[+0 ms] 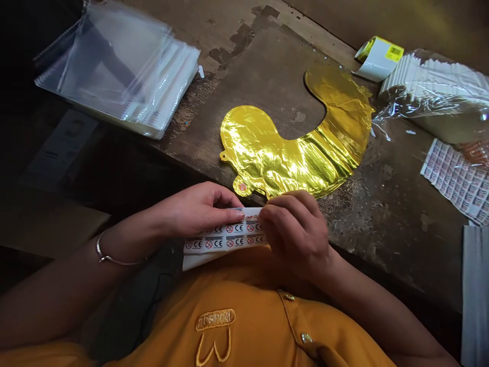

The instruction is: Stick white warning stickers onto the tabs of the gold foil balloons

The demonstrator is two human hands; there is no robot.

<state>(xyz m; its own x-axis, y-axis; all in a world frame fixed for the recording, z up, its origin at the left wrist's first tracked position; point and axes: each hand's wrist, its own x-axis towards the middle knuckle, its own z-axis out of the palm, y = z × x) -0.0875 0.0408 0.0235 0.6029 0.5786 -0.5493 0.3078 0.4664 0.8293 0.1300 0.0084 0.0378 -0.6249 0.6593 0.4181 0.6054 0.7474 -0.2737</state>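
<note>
My left hand grips the left part of a white sheet of small CE warning stickers, held close to my chest. My right hand pinches the sheet's upper right corner with curled fingers; whether a sticker is between the fingertips is hidden. Just beyond both hands a flat gold foil balloon, curved like a hook, lies on the worn wooden table, its small round valve tab near my left fingers.
A stack of clear plastic bags lies at the far left. At the right are a bag of white folded items, a yellow-labelled white roll, another sticker sheet and a grey strip.
</note>
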